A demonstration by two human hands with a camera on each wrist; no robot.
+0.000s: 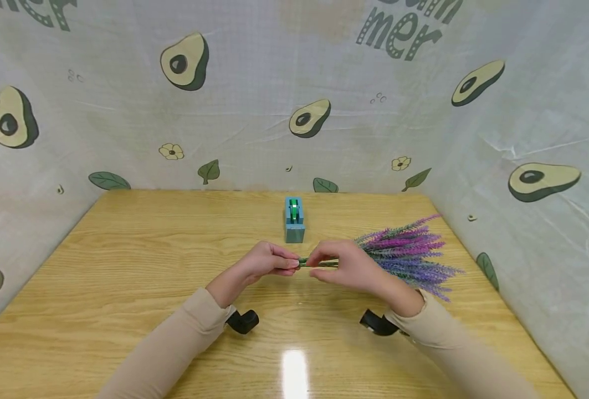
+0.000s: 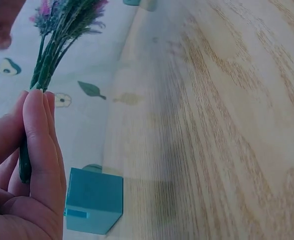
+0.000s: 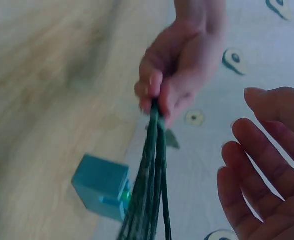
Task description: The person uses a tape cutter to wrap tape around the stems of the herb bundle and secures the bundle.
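Note:
My left hand (image 1: 266,259) pinches the green stem ends of a bunch of lavender (image 1: 406,249) between thumb and fingers. Purple and magenta flower heads fan out to the right in the head view. Several stems (image 3: 149,185) run close together away from the left hand in the right wrist view. My right hand (image 1: 346,266) hovers around the stems with thumb and fingers apart. In its own wrist view the right hand (image 3: 266,165) shows a gap to the stems. Below the left hand's grip, a stem end (image 2: 24,160) sticks out in the left wrist view.
A blue tape dispenser (image 1: 295,233) with a green roll (image 1: 293,210) stands on the wooden table (image 1: 174,233) just beyond the hands. A cloth with avocado prints (image 1: 244,111) hangs behind the table and along its sides.

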